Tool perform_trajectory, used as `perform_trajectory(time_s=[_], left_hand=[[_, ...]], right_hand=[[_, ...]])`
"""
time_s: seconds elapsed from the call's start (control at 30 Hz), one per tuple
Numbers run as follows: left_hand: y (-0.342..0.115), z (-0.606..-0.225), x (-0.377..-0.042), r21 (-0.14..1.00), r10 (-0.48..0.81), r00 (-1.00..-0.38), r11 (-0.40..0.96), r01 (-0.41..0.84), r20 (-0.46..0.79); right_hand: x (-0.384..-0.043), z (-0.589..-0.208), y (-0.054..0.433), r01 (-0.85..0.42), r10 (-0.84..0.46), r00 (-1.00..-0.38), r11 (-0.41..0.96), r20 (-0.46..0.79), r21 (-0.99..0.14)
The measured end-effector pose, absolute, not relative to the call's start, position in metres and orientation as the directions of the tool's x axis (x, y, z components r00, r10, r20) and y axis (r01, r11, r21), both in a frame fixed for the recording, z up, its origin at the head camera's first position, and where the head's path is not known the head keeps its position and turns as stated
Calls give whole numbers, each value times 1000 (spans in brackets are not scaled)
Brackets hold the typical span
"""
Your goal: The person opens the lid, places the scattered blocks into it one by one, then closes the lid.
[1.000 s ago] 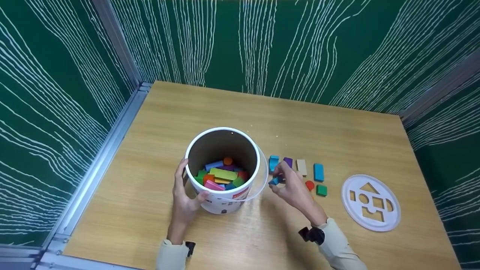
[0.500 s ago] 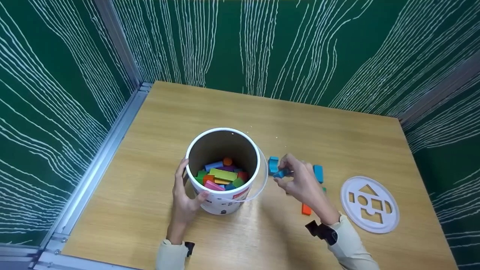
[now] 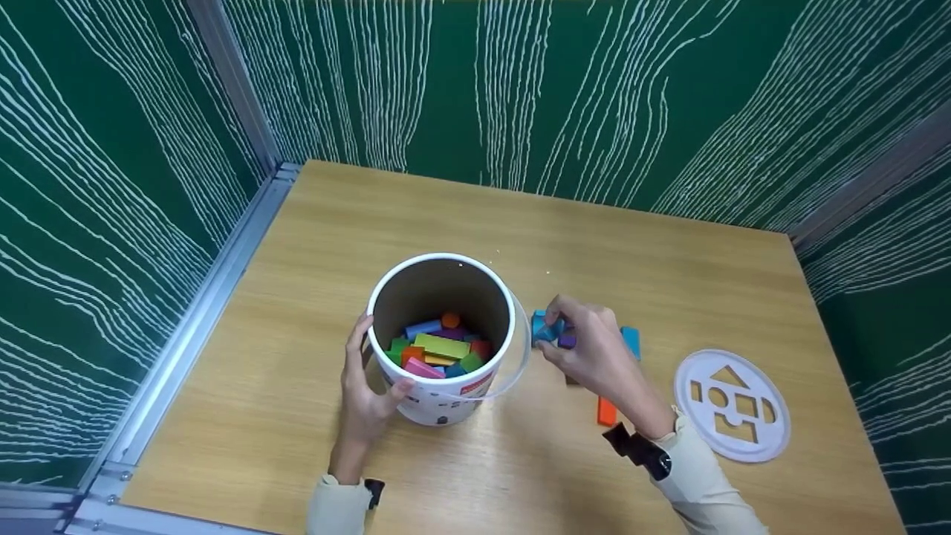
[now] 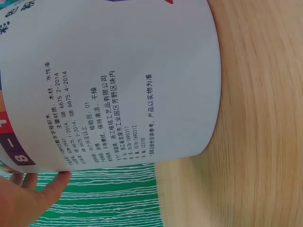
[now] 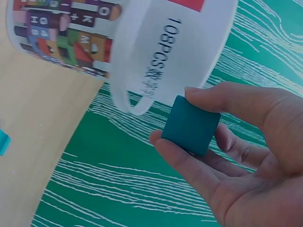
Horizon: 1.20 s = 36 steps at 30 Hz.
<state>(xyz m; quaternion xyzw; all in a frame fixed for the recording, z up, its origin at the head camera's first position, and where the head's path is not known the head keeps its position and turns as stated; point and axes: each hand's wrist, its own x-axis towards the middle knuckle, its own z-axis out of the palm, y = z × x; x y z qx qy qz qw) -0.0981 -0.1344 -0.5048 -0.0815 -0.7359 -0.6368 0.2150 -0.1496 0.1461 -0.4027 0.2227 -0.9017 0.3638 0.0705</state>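
Observation:
My left hand [image 3: 365, 394] grips the side of a white bucket [image 3: 438, 407], fingers at its left and thumb near the front rim. Inside the bucket lie several coloured wooden blocks, among them a yellow-green block [image 3: 443, 345] on top. To the bucket's right, my right hand [image 3: 603, 355] pinches a teal-blue block [image 5: 191, 125] between thumb and fingers. In the head view that block overlaps a blue block [image 3: 539, 318] standing on the table; whether they touch I cannot tell. A purple block [image 3: 567, 340] peeks out by the fingers. The hand hides other blocks.
Right of the hand lies a blue rectangular block [image 3: 631, 342], and below it an orange block [image 3: 607, 411]. A white lid [image 3: 695, 423] with shaped cut-outs rests farther right. The bucket's clear handle [image 3: 526, 355] sticks out on its right. Green walls enclose the table [image 3: 312, 223].
The right hand, pinching the teal-blue block, shifted right and away, then slightly left toward the standing blue block. Its arm now covers the cream and green blocks. The left hand and bucket stay put.

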Motion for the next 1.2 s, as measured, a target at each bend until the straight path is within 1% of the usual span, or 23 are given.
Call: perform_trajectory(time_s=[0.13,0.3,0.4,0.63,0.77,0.87,1.0,1.2], left_hand=[[-139,-526,-105,900,-160,-891,181,396,424],[-140,-532,-107,892,-161,-883,185,412,441],[-138,-527,-105,898,-160,-890,186,399,428],[-132,-493,-93,897,-153,-889,183,403,431],[-132,-491,-92,904,-151,-897,181,387,415],[-135,-503,-96,906,-150,-900,183,382,409],[-139,-523,-104,905,-151,-900,189,381,410],[-141,-530,-106,894,-153,-888,198,402,433]], right_hand=[[-151,-393,140,-508,-389,-861,621,328,-597],[-154,-383,134,-551,-438,-833,603,339,-576],[-155,-378,130,-548,-447,-834,600,325,-583],[-156,-371,119,-547,-461,-833,600,305,-584],[-158,-367,110,-561,-487,-822,603,295,-567],[-161,-366,102,-566,-512,-815,604,271,-562],[-165,-367,91,-553,-546,-812,606,207,-572],[-173,-374,77,-532,-583,-804,616,117,-581]])
